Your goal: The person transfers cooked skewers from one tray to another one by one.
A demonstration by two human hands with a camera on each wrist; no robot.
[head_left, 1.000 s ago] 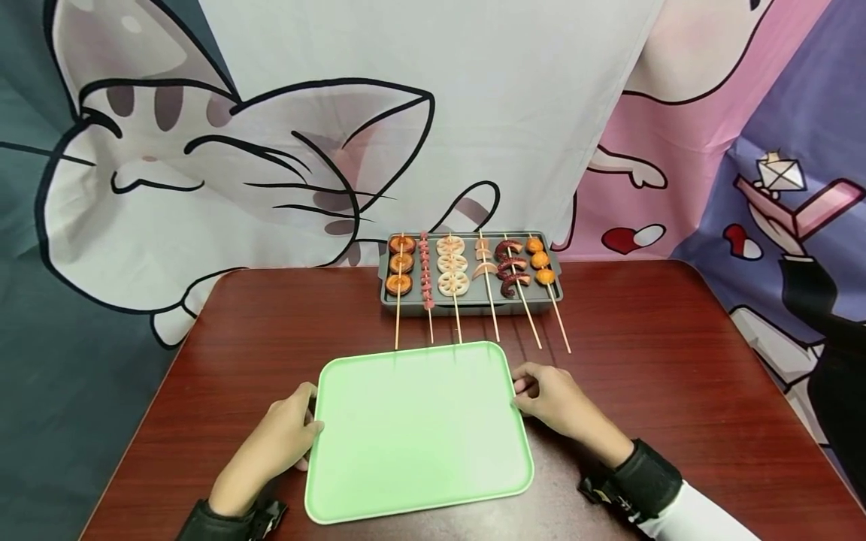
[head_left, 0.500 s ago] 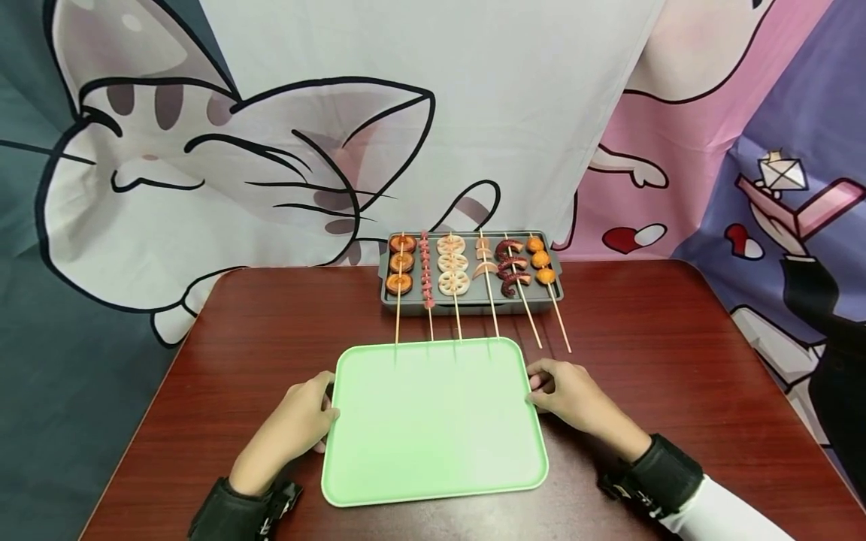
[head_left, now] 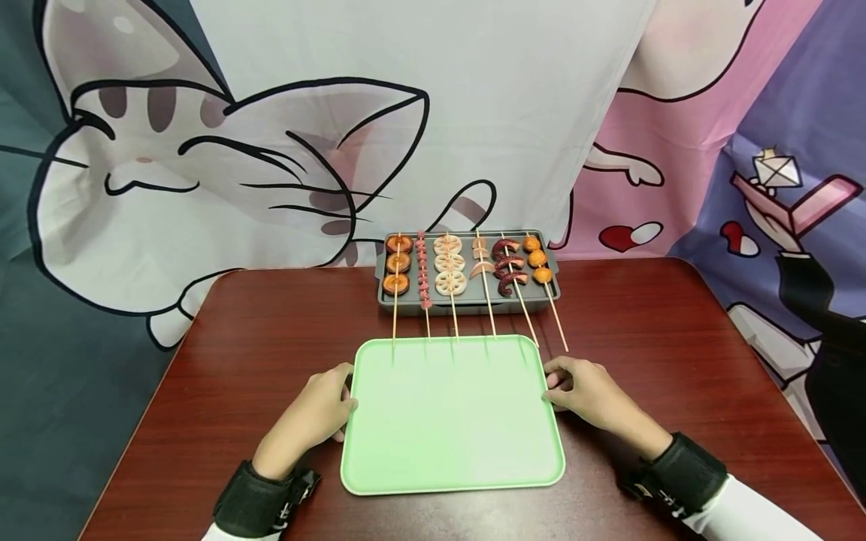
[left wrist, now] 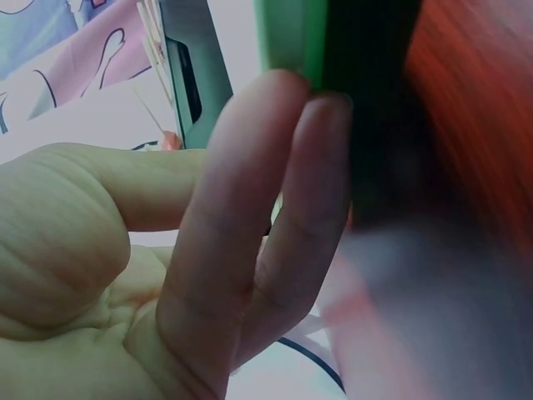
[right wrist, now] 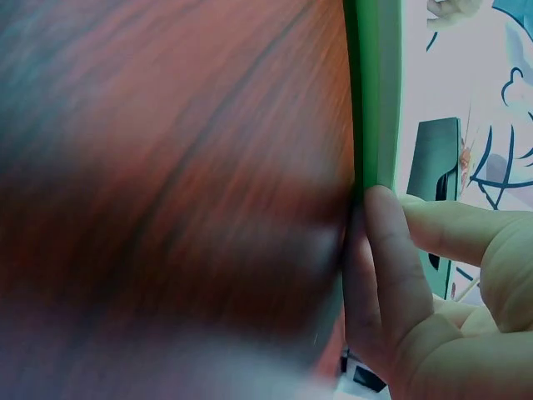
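Note:
A light green rectangular tray (head_left: 453, 417) with a raised rim lies between both hands in the head view, nothing on it. My left hand (head_left: 318, 409) grips its left edge, thumb on the rim and fingers at the side. On the opposite edge, my right hand (head_left: 591, 394) pinches the rim the same way. Both wrist views show fingertips against the tray's green side, close over the table. Behind the tray stands a dark grey grill pan (head_left: 501, 306) bearing several skewers, among them lotus root slices (head_left: 449, 263) and octopus tentacles (head_left: 509, 264); some stick ends reach the tray's far edge.
The reddish-brown wooden table (head_left: 271, 323) extends on both sides of the tray. A cartoon-printed cloth (head_left: 528, 113) hangs right behind the pan, at the table's back edge. Black bands (head_left: 690, 469) circle both wrists.
Both hands have moved the tray to the right and slightly away from me, bringing its far edge under the skewers' stick ends in view. The grill pan and skewers stay put.

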